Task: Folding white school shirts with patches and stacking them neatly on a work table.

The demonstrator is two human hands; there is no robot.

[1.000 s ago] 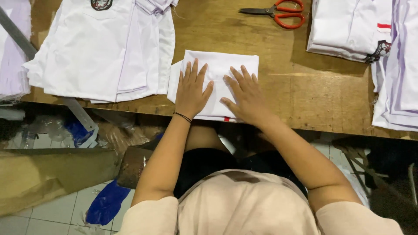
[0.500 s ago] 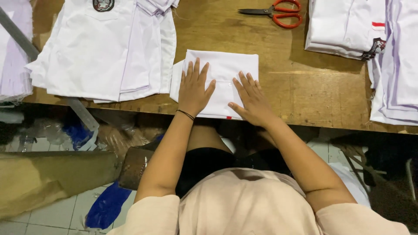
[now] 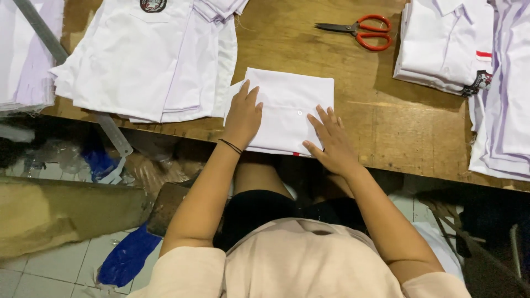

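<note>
A folded white shirt (image 3: 287,105) lies on the wooden table (image 3: 287,44) at its near edge. My left hand (image 3: 243,115) rests flat on the shirt's left side, fingers close together, a thin dark band at the wrist. My right hand (image 3: 330,140) lies flat on the shirt's lower right corner with the fingers spread. Neither hand grips anything.
Red-handled scissors (image 3: 364,32) lie at the back of the table. A stack of white shirts (image 3: 149,60) sits left of the folded one, more folded shirts (image 3: 441,49) at the right and far right (image 3: 508,99). A metal ruler (image 3: 66,66) sticks out under the left stack. Blue cloth (image 3: 130,256) lies on the floor.
Both hands have slid toward me over the folded shirt, the right hand down to its lower right corner. The left fingers have closed together.
</note>
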